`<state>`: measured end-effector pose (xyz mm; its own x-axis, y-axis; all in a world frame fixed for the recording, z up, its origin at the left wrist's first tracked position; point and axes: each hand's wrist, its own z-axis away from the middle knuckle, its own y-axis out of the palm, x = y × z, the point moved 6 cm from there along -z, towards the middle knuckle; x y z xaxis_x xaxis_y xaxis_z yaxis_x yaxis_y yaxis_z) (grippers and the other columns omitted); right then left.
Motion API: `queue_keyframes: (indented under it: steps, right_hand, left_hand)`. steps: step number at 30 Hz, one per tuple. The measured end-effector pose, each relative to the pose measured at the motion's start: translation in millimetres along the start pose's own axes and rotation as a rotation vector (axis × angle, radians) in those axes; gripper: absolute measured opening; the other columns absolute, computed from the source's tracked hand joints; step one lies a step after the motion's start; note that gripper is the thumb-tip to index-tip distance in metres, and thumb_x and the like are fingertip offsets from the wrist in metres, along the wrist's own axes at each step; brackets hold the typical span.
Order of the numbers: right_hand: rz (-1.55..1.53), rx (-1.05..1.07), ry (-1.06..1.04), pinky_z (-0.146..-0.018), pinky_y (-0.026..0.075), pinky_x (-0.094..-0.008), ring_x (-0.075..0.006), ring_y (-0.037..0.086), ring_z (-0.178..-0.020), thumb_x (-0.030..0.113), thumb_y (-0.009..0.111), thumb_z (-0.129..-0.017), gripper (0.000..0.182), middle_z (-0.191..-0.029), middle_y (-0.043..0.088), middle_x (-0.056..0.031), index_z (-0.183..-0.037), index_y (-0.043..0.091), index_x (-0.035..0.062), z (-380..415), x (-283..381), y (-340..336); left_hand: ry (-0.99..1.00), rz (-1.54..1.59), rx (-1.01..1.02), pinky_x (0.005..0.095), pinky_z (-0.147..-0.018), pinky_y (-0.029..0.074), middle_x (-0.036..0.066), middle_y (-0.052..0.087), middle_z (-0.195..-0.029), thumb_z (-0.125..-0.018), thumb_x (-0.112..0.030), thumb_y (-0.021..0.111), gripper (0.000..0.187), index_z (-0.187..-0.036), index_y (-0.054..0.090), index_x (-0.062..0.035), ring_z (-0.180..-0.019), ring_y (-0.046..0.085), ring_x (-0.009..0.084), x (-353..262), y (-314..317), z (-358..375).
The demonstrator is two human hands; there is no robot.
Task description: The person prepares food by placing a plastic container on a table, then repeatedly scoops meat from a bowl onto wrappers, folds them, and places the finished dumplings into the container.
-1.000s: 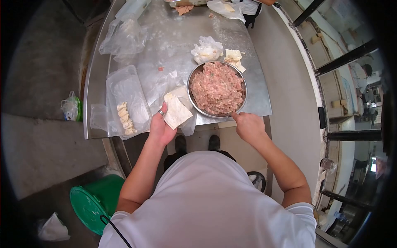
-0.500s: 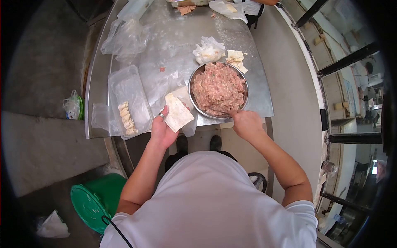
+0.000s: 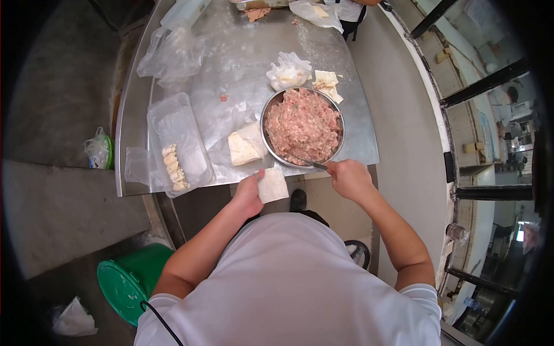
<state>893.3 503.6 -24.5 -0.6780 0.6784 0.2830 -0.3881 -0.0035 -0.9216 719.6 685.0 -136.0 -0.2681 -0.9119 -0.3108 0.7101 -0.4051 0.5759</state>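
My left hand [image 3: 249, 193] holds a square wonton wrapper [image 3: 273, 185] by its left side, just off the table's front edge. Closed around the handle of a flat metal utensil [image 3: 314, 164] is my right hand [image 3: 350, 180]. The utensil's far end reaches into minced meat [image 3: 303, 124] heaped in a round steel bowl [image 3: 264, 134], so its tip is hidden. Between the bowl and a clear plastic box [image 3: 186, 115], a stack of wrappers [image 3: 243, 147] lies on plastic sheeting. Several folded wontons [image 3: 173, 167] form a row inside the box.
On the steel table [image 3: 248, 69] are a white plastic bag [image 3: 288, 70], wrapper scraps [image 3: 328, 85] and crumpled clear plastic [image 3: 176, 55]. Another person [image 3: 350, 11] stands at the far edge. A green bucket [image 3: 130, 282] sits on the floor at left.
My left hand has drawn back toward my body and right with the wrapper, uncovering the wrapper stack. My right hand has moved slightly right and back, and more of the utensil shows.
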Motion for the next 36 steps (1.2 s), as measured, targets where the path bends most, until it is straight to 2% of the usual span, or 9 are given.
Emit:
queue_keyframes:
  steps: [6,9,12,16,19,25,28,31,36]
  right_hand:
    - [-0.133,-0.039,-0.010,-0.076,0.056,-0.0511,-0.0395,0.071,-0.082,0.014,0.063,-0.091,0.028,-0.085,0.073,-0.0212,-0.115,0.077,0.0102,10.5,-0.8,7.4]
    - [-0.270,0.021,0.128,-0.075,0.057,-0.0491,-0.0398,0.071,-0.084,0.011,0.063,-0.092,0.029,-0.090,0.074,-0.0200,-0.118,0.076,0.0113,29.6,8.0,16.1]
    - [-0.472,-0.079,0.035,-0.073,0.056,-0.0495,-0.0399,0.070,-0.082,0.008,0.062,-0.092,0.032,-0.090,0.073,-0.0178,-0.121,0.076,0.0135,51.3,30.0,29.7]
    - [-0.220,-0.282,-0.097,-0.068,0.050,-0.0470,-0.0325,0.061,-0.078,0.000,0.065,-0.084,0.051,-0.085,0.059,-0.0106,-0.131,0.071,0.0187,67.5,46.0,41.2]
    - [-0.117,-0.405,-0.154,-0.065,0.049,-0.0429,-0.0278,0.059,-0.077,-0.001,0.069,-0.084,0.052,-0.084,0.056,-0.0072,-0.131,0.072,0.0207,75.5,35.5,35.6]
    - [-0.078,-0.478,-0.164,-0.066,0.048,-0.0434,-0.0288,0.058,-0.079,-0.002,0.070,-0.076,0.063,-0.086,0.055,-0.0089,-0.134,0.069,0.0196,83.6,43.9,-2.6]
    - [-0.061,-0.523,-0.312,-0.066,0.048,-0.0425,-0.0291,0.058,-0.079,0.000,0.070,-0.077,0.059,-0.087,0.056,-0.0088,-0.132,0.070,0.0200,72.5,69.4,-10.8]
    - [0.003,-0.459,-0.273,-0.064,0.049,-0.0413,-0.0279,0.060,-0.077,0.001,0.069,-0.079,0.054,-0.083,0.057,-0.0076,-0.130,0.071,0.0198,66.4,59.4,2.7]
    - [0.098,-0.317,-0.049,-0.062,0.054,-0.0437,-0.0302,0.066,-0.071,0.006,0.067,-0.084,0.043,-0.079,0.063,-0.0080,-0.124,0.074,0.0212,62.8,22.9,-20.0]
  left_hand:
    - [-0.003,0.183,0.065,0.0494,-0.113,0.046,0.018,0.057,-0.140,-0.114,-0.028,0.027,0.044,-0.142,0.043,0.0032,-0.129,0.059,0.0322,20.1,28.2,-29.7]
    - [0.016,0.267,0.078,0.0500,-0.116,0.043,0.018,0.053,-0.144,-0.115,-0.029,0.022,0.047,-0.145,0.040,0.0024,-0.132,0.055,0.0325,15.3,42.6,-13.7]
    - [0.027,0.309,0.060,0.0511,-0.118,0.041,0.018,0.052,-0.144,-0.115,-0.029,0.019,0.048,-0.146,0.039,0.0019,-0.134,0.053,0.0329,11.2,45.5,0.1]
    - [0.048,0.389,-0.056,0.0502,-0.121,0.038,0.018,0.051,-0.147,-0.115,-0.031,0.017,0.052,-0.148,0.037,0.0033,-0.135,0.052,0.0331,2.8,42.7,18.6]
    - [0.071,0.379,-0.041,0.0502,-0.120,0.039,0.018,0.052,-0.146,-0.115,-0.030,0.017,0.051,-0.148,0.038,0.0026,-0.134,0.053,0.0325,-7.2,48.3,30.6]
    - [0.252,0.284,-0.003,0.0503,-0.117,0.042,0.017,0.053,-0.145,-0.115,-0.028,0.021,0.048,-0.148,0.038,0.0006,-0.133,0.054,0.0319,-21.5,40.5,28.0]
    - [0.219,0.314,-0.032,0.0506,-0.117,0.042,0.016,0.053,-0.146,-0.114,-0.028,0.023,0.047,-0.148,0.039,-0.0002,-0.134,0.054,0.0314,-15.7,42.0,31.3]
    - [0.267,0.261,0.049,0.0520,-0.116,0.043,0.017,0.049,-0.147,-0.114,-0.025,0.024,0.044,-0.149,0.034,-0.0001,-0.134,0.053,0.0332,-19.4,47.3,39.3]
    - [0.236,0.234,-0.007,0.0496,-0.117,0.042,0.015,0.053,-0.146,-0.114,-0.029,0.027,0.046,-0.148,0.040,-0.0003,-0.134,0.054,0.0320,-23.5,36.6,42.5]
